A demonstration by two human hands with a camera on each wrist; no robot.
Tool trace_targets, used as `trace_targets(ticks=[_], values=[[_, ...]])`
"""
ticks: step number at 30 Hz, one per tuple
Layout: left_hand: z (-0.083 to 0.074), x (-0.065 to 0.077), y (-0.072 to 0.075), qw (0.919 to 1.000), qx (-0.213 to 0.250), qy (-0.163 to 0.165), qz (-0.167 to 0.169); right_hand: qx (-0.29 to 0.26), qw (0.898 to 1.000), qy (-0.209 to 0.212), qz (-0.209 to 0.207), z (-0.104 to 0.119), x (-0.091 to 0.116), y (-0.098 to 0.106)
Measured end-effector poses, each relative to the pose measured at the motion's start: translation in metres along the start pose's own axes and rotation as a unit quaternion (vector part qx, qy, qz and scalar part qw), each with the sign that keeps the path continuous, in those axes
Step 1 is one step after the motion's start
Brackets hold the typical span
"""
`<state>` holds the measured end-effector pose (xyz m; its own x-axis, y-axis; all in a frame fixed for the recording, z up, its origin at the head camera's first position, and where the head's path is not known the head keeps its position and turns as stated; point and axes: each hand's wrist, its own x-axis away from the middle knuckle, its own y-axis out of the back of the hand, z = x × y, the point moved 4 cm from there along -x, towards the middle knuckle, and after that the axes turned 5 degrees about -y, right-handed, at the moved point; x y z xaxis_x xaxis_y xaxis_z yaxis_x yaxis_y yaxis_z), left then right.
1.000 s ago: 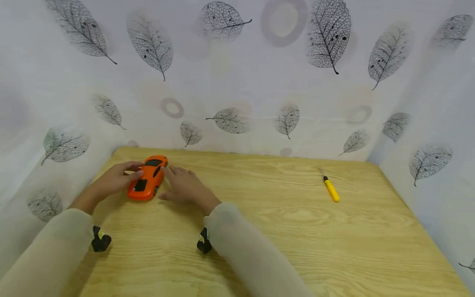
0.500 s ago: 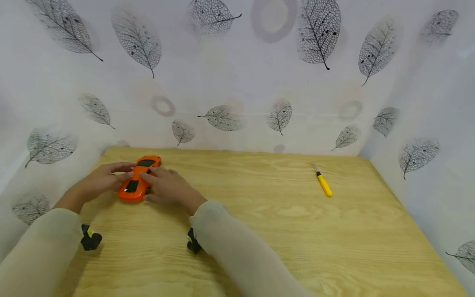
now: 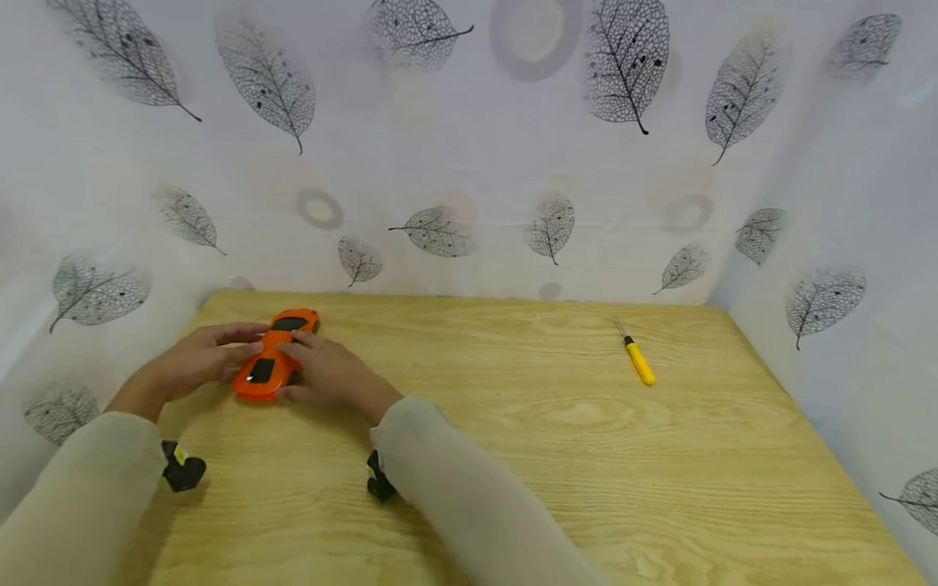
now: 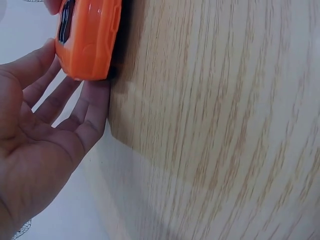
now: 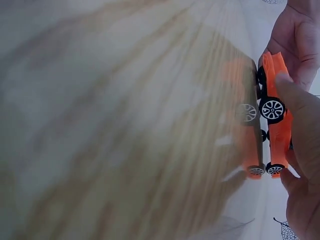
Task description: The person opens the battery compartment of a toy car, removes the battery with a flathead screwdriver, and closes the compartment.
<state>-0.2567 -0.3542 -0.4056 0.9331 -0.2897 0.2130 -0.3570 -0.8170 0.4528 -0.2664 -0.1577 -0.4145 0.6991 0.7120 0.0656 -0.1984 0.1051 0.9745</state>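
Observation:
An orange toy car (image 3: 271,345) with black windows stands at the far left of the wooden table, pointing away at a slant. From its left side my left hand (image 3: 186,365) grips it, fingers bent along the body; in the left wrist view the thumb meets the car's side (image 4: 92,42). My right hand (image 3: 333,373) holds the opposite side, with fingertips at the roof and near end. The right wrist view shows the car's spoked wheels (image 5: 272,110) and a finger pressed against the orange side. The car's far left side is partly hidden by the left hand.
A screwdriver (image 3: 639,361) with a yellow handle lies at the right rear of the table (image 3: 513,439). White cloth (image 3: 469,146) printed with grey leaves hangs behind the table and along both sides. Black wrist devices (image 3: 183,468) sit under the sleeves.
The right hand has come in from beside the car and now touches its right side. The left hand stays at the left side. The head view has shifted slightly.

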Motion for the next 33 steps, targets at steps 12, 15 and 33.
trace_targets(ticks=[12, 15, 33], values=[[-0.001, -0.004, -0.011, 0.9999, 0.015, -0.007, 0.003, -0.015, 1.000, 0.002, -0.005, -0.005, 0.012, 0.003], [-0.005, -0.006, -0.016, 0.9999, -0.002, -0.016, 0.000, -0.013, 1.000, 0.001, -0.017, -0.010, 0.015, 0.004], [-0.028, -0.034, -0.040, 0.9989, -0.010, -0.046, 0.009, -0.022, 0.999, -0.018, -0.016, -0.040, 0.038, 0.024]])
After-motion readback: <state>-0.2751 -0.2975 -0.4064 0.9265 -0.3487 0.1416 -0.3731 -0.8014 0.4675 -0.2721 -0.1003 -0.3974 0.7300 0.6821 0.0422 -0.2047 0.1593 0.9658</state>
